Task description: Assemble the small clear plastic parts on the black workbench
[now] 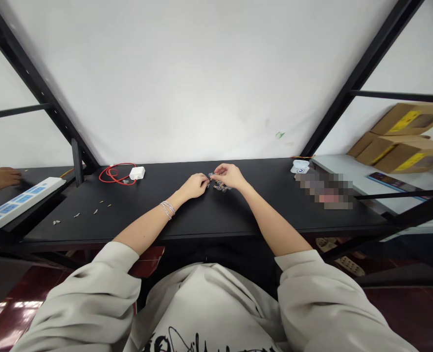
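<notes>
A small heap of shiny, see-through and dark pieces [221, 187] lies at the middle of the black tabletop [216, 215]. Their exact kind is too small to tell. My right hand [230, 174] reaches over the heap from the right, its thumb and index finger pinched on one small shiny piece [211, 175]. Close on its left, almost touching it, my left hand [194, 186] has its fingertips pressed together. Another small glinting bit shows at the left fingertips, but whether it is held is unclear. A beaded bracelet [168, 209] circles my left wrist.
A coiled red cable [109, 174] and a white charger block [137, 173] lie back left. Several tiny scraps [77, 215] are scattered front left. A white case [300, 166] stands at the right. Beyond the left frame are a power strip [29, 198] and another person's hand [1, 179].
</notes>
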Demonstrator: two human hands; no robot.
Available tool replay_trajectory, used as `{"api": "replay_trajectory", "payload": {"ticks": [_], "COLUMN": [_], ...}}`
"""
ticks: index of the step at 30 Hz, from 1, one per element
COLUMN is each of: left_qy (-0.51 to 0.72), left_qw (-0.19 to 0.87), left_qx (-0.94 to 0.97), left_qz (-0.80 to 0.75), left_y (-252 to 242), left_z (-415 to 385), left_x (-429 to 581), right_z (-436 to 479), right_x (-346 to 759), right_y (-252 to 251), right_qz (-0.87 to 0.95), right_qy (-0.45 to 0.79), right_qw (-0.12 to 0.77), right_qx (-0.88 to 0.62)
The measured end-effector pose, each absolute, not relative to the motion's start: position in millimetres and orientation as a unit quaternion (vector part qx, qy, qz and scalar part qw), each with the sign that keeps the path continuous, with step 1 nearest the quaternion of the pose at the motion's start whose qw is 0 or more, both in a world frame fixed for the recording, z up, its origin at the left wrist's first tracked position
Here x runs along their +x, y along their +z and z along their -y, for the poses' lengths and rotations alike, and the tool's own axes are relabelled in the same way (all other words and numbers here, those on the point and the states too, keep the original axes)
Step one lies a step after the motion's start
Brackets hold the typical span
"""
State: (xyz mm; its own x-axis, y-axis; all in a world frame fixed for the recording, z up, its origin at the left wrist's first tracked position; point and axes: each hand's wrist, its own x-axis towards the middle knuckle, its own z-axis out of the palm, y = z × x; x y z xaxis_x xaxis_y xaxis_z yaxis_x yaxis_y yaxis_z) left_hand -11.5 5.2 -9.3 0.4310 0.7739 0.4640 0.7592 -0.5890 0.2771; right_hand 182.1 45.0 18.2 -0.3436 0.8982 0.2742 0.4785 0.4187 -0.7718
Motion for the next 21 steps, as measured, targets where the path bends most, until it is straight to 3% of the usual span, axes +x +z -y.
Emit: {"api": "replay_trajectory", "payload": {"ticks": [15,21], "left_qy": [0.271,0.301], "left_qw": [0.011,0.088], "left_qx": [0.808,0.797], "left_qz": [-0.522,-0.516], "left_y": [-8.9,-11.0], "left_z": [-6.2,-6.1], "left_x": [-10.2,-8.3], "right_z": [-42.9,-43.3], "right_x": [182.6,182.8], "right_y": [19.3,18.7], "right_qz": [0.773,0.774], "right_qy": [0.277,0.274], "right_qw": [0.343,0.348], "right_qx": [-0.457,-0.453]}}
